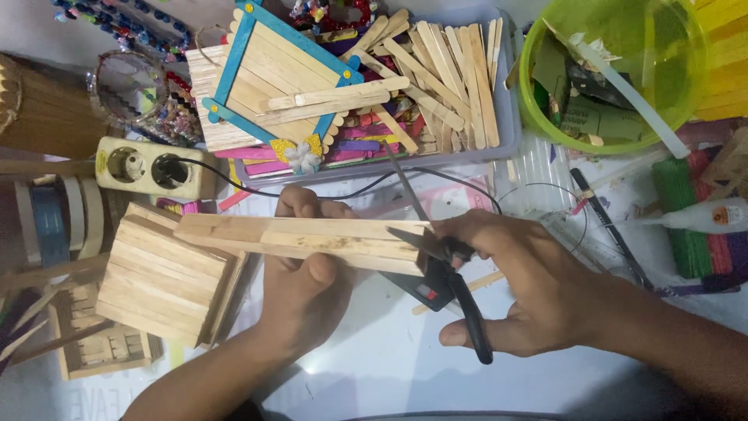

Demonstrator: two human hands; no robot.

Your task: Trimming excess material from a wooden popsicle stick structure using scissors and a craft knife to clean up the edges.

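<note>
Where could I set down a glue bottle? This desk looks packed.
Bare white tabletop lies between the left hand and right hand, toward the near edge. Crowded: the stick tray and green bowl behind, the wooden box left.

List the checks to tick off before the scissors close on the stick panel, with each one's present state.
1. Left hand grips the stick panel: ok.
2. Right hand holds the black scissors: ok.
3. Blades open at the panel's right end: ok.
4. Left thumb away from the blades: ok.
5. Black cable behind the panel, apart from the blades: cannot tell.
6. Wooden box beside the panel, apart from the scissors: ok.
</note>
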